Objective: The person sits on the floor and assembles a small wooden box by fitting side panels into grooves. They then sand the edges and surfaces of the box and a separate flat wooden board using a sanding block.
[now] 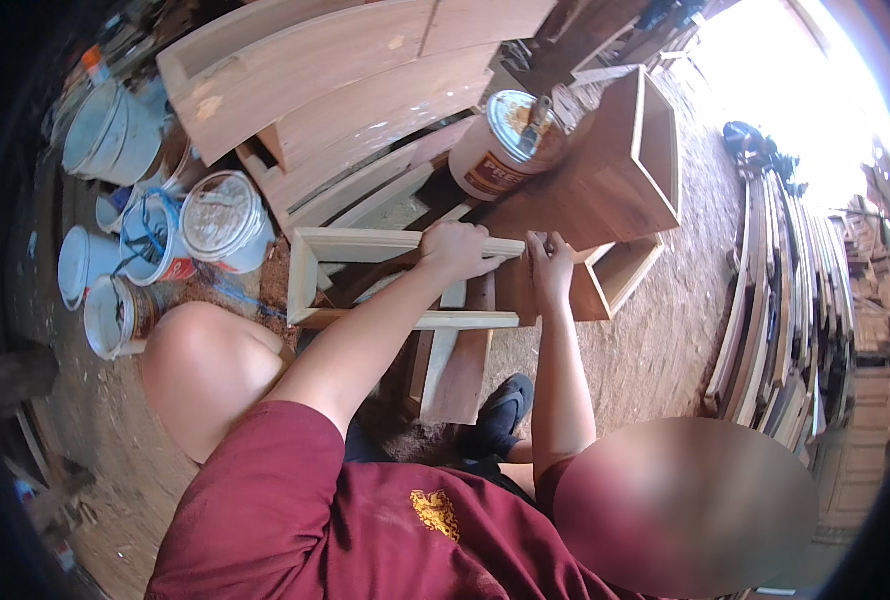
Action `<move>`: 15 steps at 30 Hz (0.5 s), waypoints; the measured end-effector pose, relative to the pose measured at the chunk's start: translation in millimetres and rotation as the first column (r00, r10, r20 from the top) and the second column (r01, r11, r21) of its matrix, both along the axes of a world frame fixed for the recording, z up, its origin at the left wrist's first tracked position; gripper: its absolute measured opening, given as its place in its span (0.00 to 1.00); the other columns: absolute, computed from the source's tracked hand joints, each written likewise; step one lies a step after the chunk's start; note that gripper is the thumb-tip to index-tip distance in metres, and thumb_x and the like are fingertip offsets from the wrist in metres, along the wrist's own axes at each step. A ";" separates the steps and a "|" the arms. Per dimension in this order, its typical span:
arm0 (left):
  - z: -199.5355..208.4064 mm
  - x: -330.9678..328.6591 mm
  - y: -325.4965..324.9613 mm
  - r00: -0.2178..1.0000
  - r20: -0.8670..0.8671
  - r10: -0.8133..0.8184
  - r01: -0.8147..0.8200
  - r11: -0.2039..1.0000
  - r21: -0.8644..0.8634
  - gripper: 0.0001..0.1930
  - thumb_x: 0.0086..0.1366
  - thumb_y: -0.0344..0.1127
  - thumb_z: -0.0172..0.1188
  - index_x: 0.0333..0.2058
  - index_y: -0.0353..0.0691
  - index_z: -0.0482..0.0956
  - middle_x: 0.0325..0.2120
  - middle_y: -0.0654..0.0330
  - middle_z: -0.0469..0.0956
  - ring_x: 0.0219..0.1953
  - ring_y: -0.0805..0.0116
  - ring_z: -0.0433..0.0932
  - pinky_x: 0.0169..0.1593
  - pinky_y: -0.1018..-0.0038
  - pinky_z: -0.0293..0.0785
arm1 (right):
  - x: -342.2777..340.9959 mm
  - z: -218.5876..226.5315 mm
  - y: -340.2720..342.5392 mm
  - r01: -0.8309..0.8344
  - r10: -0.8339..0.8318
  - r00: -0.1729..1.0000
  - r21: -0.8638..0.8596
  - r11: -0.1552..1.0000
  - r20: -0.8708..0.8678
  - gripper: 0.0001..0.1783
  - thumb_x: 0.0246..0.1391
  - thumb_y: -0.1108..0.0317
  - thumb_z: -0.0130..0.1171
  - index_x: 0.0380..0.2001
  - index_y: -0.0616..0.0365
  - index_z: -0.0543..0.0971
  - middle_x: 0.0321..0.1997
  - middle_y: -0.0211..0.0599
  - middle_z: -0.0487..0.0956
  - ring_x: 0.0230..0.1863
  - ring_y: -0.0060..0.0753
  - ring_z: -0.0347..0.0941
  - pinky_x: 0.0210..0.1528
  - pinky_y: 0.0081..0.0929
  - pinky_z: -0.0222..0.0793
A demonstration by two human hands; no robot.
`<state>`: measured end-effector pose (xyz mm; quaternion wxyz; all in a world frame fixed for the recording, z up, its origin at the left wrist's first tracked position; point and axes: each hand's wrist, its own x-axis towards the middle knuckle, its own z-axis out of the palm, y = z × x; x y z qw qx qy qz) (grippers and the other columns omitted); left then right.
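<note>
You have a pale wooden frame in front of you, above a brown earthen floor. Printed lettering shows on one white bucket beyond it, pale on a dark brown label. Your maroon shirt bears a single yellow emblem, its detail too small to make out.

The frame's long axis runs left to right, tipping slightly down toward your right. Its closed end points left and its open end right; you can count two long rails and one short end piece.

Your left hand is wrapped around the far rail, toward its right end. Your right hand is beside that rail's tip, fingers bent close together; whether they grip anything cannot be told.

Just right of the frame are two open wooden boxes, an upper one and a lower one. At least five buckets cluster on your left, including one with a whitish lid. One stack of long boards lies well apart on your right.
</note>
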<state>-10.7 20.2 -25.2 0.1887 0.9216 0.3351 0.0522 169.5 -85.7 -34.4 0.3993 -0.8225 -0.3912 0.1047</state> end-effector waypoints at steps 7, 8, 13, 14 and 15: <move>1.0 -9.5 -0.3 1.000 -0.001 0.006 -0.006 0.999 -0.044 0.31 0.59 0.69 0.59 0.42 0.44 0.85 0.36 0.59 0.87 0.38 0.61 0.87 0.43 0.60 0.82 | -16.1 -7.2 -30.4 -0.008 0.010 0.999 -0.050 0.999 0.036 0.17 0.65 0.59 0.62 0.36 0.66 0.80 0.28 0.35 0.80 0.30 0.25 0.71 0.36 0.30 0.69; 2.0 -7.9 0.0 1.000 0.008 -0.004 0.004 0.999 -0.032 0.31 0.59 0.68 0.60 0.42 0.44 0.85 0.36 0.59 0.87 0.38 0.61 0.87 0.44 0.60 0.82 | -18.5 -0.4 -25.9 -0.019 0.019 0.998 0.003 1.000 -0.054 0.18 0.66 0.59 0.61 0.37 0.67 0.79 0.29 0.39 0.80 0.31 0.28 0.72 0.37 0.32 0.69; 7.9 -3.8 -0.5 0.999 -0.008 -0.032 0.031 0.998 -0.059 0.31 0.58 0.68 0.60 0.43 0.45 0.85 0.37 0.59 0.87 0.41 0.61 0.87 0.46 0.58 0.80 | 5.3 -7.2 -3.3 -0.054 0.053 0.997 0.013 0.998 0.053 0.20 0.65 0.55 0.61 0.37 0.66 0.76 0.31 0.52 0.79 0.35 0.47 0.75 0.43 0.41 0.70; 8.5 -5.6 0.8 0.999 -0.011 -0.031 0.030 0.997 -0.066 0.32 0.59 0.68 0.59 0.43 0.44 0.85 0.37 0.57 0.87 0.40 0.60 0.87 0.45 0.58 0.81 | 3.2 -5.4 0.2 -0.068 0.068 0.997 0.006 0.998 0.028 0.20 0.65 0.55 0.60 0.39 0.66 0.76 0.33 0.53 0.80 0.36 0.48 0.76 0.44 0.41 0.71; 8.7 -6.9 1.3 0.999 -0.013 -0.034 0.033 0.997 -0.074 0.33 0.59 0.69 0.58 0.44 0.44 0.85 0.37 0.56 0.87 0.39 0.59 0.87 0.44 0.58 0.82 | -1.9 -5.8 -3.9 -0.070 0.069 0.997 0.016 0.997 0.038 0.19 0.66 0.58 0.60 0.39 0.67 0.77 0.33 0.50 0.81 0.36 0.43 0.75 0.44 0.39 0.71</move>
